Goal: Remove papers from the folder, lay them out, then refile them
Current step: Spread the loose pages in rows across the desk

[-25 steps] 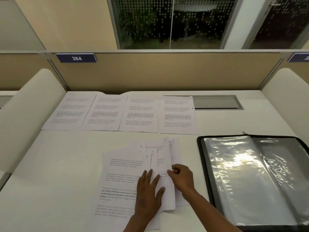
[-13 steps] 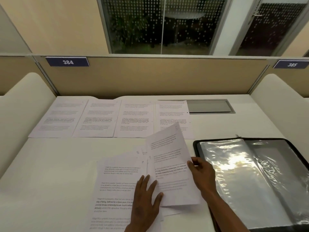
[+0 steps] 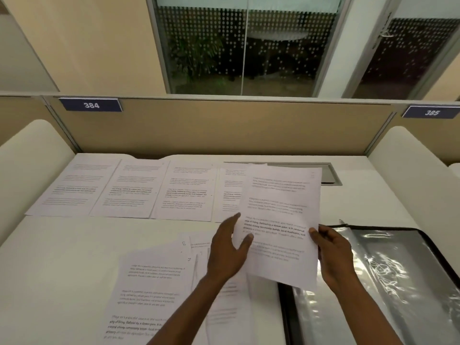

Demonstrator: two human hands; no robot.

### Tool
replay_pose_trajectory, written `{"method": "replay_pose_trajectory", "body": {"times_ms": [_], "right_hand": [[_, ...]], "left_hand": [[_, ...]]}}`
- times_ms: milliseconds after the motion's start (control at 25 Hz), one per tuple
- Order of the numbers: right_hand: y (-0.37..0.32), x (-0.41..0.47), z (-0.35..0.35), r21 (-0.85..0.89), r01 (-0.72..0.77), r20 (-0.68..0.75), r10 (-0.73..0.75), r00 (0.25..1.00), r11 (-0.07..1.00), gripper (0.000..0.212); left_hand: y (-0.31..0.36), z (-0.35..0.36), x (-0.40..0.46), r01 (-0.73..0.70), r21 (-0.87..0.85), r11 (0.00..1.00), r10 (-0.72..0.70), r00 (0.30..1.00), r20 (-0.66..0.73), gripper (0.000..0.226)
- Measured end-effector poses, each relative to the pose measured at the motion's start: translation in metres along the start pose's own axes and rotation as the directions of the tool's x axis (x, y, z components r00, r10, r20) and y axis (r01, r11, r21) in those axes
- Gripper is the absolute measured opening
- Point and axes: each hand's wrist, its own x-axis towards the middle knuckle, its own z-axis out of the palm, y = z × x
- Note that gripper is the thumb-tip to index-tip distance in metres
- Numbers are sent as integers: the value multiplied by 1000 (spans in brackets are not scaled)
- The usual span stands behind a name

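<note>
the right hand point(image 3: 333, 255) pinched the lifted sheet point(image 3: 281, 225) at its right edge above the desk point(image 3: 62, 257); the left hand point(image 3: 229, 252) gripped its left edge. set down carelessly, it might have overlapped the row of laid-out pages point(image 3: 139, 188) or slid onto the open folder point(image 3: 398, 282).

white desk point(image 3: 62, 270) | row of papers point(image 3: 129, 188) | loose stack point(image 3: 154, 290) | open folder point(image 3: 388, 282)
</note>
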Motion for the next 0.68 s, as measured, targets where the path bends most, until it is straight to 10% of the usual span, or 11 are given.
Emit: {"method": "replay_pose_trajectory", "body": {"times_ms": [240,680], "right_hand": [[-44,68,-38,-52,65,-37,-67,997,996,9],[-49,236,-73,-389,129,-78,-172,982,912,30]], "left_hand": [[67,38,90,85,-10,996,-83,988,133,28],[65,161,196,82,188,979,-111,983,149,44]]}}
